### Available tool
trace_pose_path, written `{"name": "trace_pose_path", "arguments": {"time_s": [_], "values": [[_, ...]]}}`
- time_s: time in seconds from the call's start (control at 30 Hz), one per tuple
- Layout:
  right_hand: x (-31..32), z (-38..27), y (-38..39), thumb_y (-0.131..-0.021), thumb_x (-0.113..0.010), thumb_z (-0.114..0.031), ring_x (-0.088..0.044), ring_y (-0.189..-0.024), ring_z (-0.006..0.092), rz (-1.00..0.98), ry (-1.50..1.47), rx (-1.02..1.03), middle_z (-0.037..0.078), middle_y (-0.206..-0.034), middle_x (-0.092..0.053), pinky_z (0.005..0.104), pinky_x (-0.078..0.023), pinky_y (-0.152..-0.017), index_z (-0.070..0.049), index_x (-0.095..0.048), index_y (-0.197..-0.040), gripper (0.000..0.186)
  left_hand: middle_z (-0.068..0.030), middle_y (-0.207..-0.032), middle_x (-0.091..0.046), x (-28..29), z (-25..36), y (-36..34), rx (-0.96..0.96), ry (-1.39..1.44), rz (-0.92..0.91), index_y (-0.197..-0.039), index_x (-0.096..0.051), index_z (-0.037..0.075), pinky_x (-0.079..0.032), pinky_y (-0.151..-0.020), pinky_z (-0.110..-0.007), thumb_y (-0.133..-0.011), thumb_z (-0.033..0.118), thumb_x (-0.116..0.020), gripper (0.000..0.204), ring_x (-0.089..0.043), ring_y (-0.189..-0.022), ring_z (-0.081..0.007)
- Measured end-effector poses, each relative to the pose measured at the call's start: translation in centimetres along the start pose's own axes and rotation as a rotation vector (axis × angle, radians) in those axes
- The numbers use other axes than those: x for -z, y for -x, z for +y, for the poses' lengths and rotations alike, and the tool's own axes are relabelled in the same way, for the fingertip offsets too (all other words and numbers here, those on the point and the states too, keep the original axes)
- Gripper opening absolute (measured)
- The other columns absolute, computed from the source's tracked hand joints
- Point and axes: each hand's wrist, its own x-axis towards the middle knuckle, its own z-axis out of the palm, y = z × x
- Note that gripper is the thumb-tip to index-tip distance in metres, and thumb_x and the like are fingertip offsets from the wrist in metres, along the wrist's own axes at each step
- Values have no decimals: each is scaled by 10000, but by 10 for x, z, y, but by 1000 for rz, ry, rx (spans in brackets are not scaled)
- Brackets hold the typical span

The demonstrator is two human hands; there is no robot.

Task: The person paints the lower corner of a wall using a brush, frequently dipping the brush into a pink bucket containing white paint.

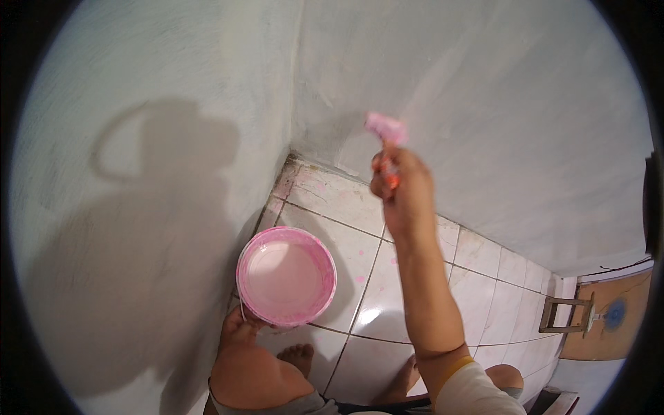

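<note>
My right hand point(409, 181) is raised in front of the right-hand wall, its fingers wrapped round the orange handle of a paintbrush point(387, 129). Pink paint coats the brush head, which points up and to the left, close to the wall; contact is hard to tell. Below and to the left is a round bucket point(325, 259) with pink-smeared inner sides. It holds pale pink paint point(285, 283). My left hand point(242, 328) is closed at the bucket's near left edge, by the wire handle; its fingers are partly hidden under the rim.
Two grey-white walls, the left wall point(104, 242) and the right wall point(498, 124), meet in a corner ahead. White floor tiles point(387, 304) carry pink drips. My bare feet point(297, 356) and knees are near. A small wooden stool point(566, 315) stands far right, by an orange-brown panel point(622, 332).
</note>
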Motion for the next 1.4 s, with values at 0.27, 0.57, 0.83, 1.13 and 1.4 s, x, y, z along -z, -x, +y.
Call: {"name": "trace_pose_path", "arguments": {"time_s": [0.27,0.57,0.83,1.13,1.4], "values": [[-30,-69,43,-954,-517,-230,-385,-456,50,-139,253,419,84,-743,-569,199,-314,-423,29,-428,-1063,295,-136,-1037,-636,5,-4,-2,-41,-7,-96,-1092,-546,-25,-518,-880,-416,-864,-73,-472,244,-643,-974,-237],[41,88,-11,-995,-474,-223,-442,-551,49,-76,371,315,49,-713,-549,201,-342,-467,-7,-403,-1099,250,-146,-1029,-636,12,-7,-5,-51,65,-125,-1080,-544,-29,-523,-874,-429,-849,-96,-443,261,-647,-975,-249],[71,172,-3,-985,-490,-247,-394,-440,79,32,115,-192,76,-693,-531,233,-313,-391,-13,-405,-1019,251,-144,-995,-639,13,-10,-8,-33,55,13,-1048,-548,-31,-530,-833,-434,-818,-111,-395,288,-651,-922,-250],[81,192,-27,-920,-480,-151,-354,-414,102,79,-65,-355,77,-670,-501,268,-279,-397,0,-439,-889,159,-154,-1037,-621,30,-17,-14,-56,67,-104,-1030,-551,-35,-528,-867,-477,-739,-135,-399,343,-637,-980,-256],[82,193,-49,-899,-481,-148,-334,-406,106,103,-80,-347,61,-589,-456,272,-270,-398,-9,-442,-726,225,-145,-1078,-620,27,-15,-15,-35,69,-109,-1120,-540,-58,-520,-893,-410,-733,-140,-419,414,-628,-996,-250]]}}
